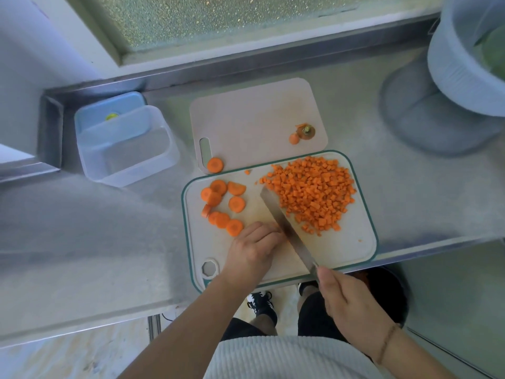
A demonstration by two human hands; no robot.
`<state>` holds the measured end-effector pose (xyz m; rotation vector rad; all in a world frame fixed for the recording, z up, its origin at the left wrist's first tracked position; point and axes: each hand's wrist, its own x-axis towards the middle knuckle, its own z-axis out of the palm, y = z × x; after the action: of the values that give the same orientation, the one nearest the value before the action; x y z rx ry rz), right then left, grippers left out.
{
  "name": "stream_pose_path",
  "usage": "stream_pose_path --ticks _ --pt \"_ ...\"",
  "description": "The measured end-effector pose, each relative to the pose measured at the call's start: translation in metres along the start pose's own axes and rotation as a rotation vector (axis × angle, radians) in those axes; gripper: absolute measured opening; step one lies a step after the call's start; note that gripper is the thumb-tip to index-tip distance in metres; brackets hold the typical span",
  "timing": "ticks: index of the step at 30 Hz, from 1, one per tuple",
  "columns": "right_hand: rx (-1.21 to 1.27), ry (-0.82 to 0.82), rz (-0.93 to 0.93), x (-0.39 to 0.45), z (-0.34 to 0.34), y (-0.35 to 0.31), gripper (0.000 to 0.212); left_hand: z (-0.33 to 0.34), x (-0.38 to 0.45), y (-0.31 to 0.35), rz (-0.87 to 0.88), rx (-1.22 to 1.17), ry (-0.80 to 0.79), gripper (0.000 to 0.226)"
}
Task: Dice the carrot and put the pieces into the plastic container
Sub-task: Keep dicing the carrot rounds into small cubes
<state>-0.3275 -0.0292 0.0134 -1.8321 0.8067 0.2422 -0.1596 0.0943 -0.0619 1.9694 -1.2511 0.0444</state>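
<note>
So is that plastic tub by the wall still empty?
Empty. The clear tub shows only its bare bottom, with its lid lying behind it; the diced carrot sits on the cutting board.

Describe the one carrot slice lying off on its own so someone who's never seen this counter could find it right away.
Start at the green-rimmed cutting board holding the diced carrot pile. Just behind it lies a plain beige board with a handle slot. The lone carrot slice sits at that board's near left corner beside the slot, alone, apart from the cluster of slices on the green-rimmed board.
</note>
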Motion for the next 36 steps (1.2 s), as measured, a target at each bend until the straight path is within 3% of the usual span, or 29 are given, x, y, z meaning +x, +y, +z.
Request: stream_pose_path --ticks 7,9,11,13,15,19,22,25,28,32,36 --pt "0.185 -0.103 0.137 -0.021 -0.009 0.007 0.053 -0.014 0.009 -0.005 -0.102 0.056 0.107 0.019" --pt "0.212 -0.145 0.146 -0.02 -0.005 0.012 0.059 -0.033 0.001 -0.018 -0.105 0.123 0.129 0.016" --pt "0.185 -0.194 0.153 -0.018 -0.001 0.015 0.063 -0.048 -0.008 -0.03 -0.062 0.226 0.049 0.015" --pt "0.198 -0.202 0.181 -0.014 -0.002 0.012 0.064 -0.056 -0.012 -0.038 -0.015 0.31 -0.068 0.027" --pt "0.247 -0.151 0.233 -0.008 -0.01 0.009 0.071 -0.059 -0.013 -0.043 0.024 0.336 -0.128 0.03" --pt "0.295 -0.115 0.343 0.005 -0.029 0.007 0.081 -0.06 -0.014 -0.048 0.056 0.36 -0.097 0.023" --pt "0.223 -0.122 0.306 0.01 -0.034 0.003 0.104 -0.057 -0.017 -0.048 0.014 0.348 -0.062 0.028" --pt "0.009 -0.122 0.151 0.004 -0.031 -0.009 0.08 -0.042 -0.018 -0.032 0.004 0.291 -0.064 0.035" --pt "-0.023 -0.069 0.072 -0.007 -0.023 -0.013 0.052 -0.016 -0.019 -0.014 -0.017 0.185 -0.081 0.033" --pt "-0.1 -0.065 0.042 -0.01 -0.016 -0.007 0.046 -0.007 -0.023 -0.005 -0.07 0.14 -0.077 0.029" --pt "-0.166 -0.061 -0.005 -0.012 -0.015 -0.01 0.053 -0.015 -0.029 -0.007 0.073 0.129 -0.075 0.013"
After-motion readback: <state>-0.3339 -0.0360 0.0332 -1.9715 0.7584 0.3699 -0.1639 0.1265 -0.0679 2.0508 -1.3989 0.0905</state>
